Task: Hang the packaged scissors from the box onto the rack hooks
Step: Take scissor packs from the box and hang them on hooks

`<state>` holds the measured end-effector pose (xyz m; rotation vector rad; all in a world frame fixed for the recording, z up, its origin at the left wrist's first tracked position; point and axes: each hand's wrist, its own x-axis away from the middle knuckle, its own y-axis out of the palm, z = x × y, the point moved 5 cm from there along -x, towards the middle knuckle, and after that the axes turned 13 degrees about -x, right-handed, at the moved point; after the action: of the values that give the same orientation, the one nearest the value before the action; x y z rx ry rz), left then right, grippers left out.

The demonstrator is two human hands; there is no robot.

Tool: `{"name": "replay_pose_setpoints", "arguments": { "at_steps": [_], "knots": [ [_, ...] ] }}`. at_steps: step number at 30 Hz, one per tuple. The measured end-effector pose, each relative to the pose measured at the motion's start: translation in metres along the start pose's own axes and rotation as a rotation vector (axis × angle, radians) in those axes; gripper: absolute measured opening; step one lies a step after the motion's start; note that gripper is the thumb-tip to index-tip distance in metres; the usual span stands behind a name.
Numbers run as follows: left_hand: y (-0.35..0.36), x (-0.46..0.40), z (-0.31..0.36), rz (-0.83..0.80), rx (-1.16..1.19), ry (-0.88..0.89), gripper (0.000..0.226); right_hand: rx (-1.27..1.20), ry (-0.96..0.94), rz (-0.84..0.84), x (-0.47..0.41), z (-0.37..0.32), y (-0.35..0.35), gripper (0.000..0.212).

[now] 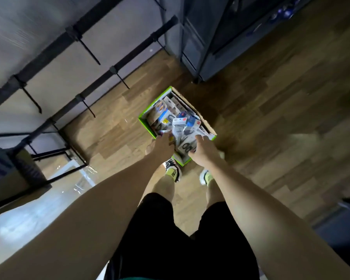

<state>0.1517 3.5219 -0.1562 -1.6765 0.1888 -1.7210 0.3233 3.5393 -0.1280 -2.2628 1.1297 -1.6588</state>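
Hands reach down into the box (148, 110) on the wood floor (271, 110). Left hand (162, 145) rests on the packs at the near edge, fingers bent; can't tell if it grips one. Right hand (202, 151) has fingers curled on a scissors pack (187, 146). Box is full of scissors packs, w/ green rim. Rack hooks (89, 49) stick out, up left, well apart from the box.

Place: a shop or stockroom
Fixture: black display rack (101, 77) with bare hooks (90, 51) along the wall
Stock: box (148, 110) of packaged goods on wood-plank floor (271, 110)
Nearby: dark shelving unit (220, 37)
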Motion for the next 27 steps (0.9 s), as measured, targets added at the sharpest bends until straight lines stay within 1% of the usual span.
{"name": "replay_pose_setpoints", "arguments": {
  "at_steps": [2,4,7,12,15,16,19,22,24,27],
  "knots": [
    [0.008,-0.018,0.002,-0.004,-0.019,-0.012,0.056,-0.034,0.021,-0.006,-0.027,0.013,0.005,0.065],
    [0.022,-0.040,0.001,-0.008,-0.043,-0.032,0.057,-0.053,0.025,0.000,-0.057,0.030,0.012,0.065],
    [0.053,-0.084,-0.002,-0.020,-0.009,-0.060,0.059,-0.053,0.031,0.000,-0.110,0.062,0.026,0.064],
    [0.112,-0.154,-0.001,-0.027,0.085,-0.206,0.050,-0.050,0.041,-0.060,-0.196,0.113,0.066,0.066],
    [0.144,-0.197,0.011,-0.004,0.120,-0.212,0.054,-0.049,0.020,-0.119,-0.233,0.133,0.094,0.065],
    [0.151,-0.210,0.014,0.014,0.133,-0.209,0.052,-0.053,0.007,-0.122,-0.245,0.139,0.101,0.064],
    [0.166,-0.246,0.015,0.042,0.133,-0.275,0.039,-0.049,-0.037,-0.082,-0.282,0.154,0.114,0.060],
    [0.173,-0.276,0.005,0.087,0.074,-0.310,0.037,-0.019,-0.111,-0.023,-0.318,0.162,0.116,0.063],
    [0.175,-0.293,-0.006,0.119,0.061,-0.324,0.043,-0.022,-0.131,0.006,-0.337,0.164,0.116,0.066],
    [0.180,-0.309,-0.028,0.066,0.019,-0.383,0.061,-0.083,-0.089,0.004,-0.355,0.169,0.122,0.064]
  ]
}}
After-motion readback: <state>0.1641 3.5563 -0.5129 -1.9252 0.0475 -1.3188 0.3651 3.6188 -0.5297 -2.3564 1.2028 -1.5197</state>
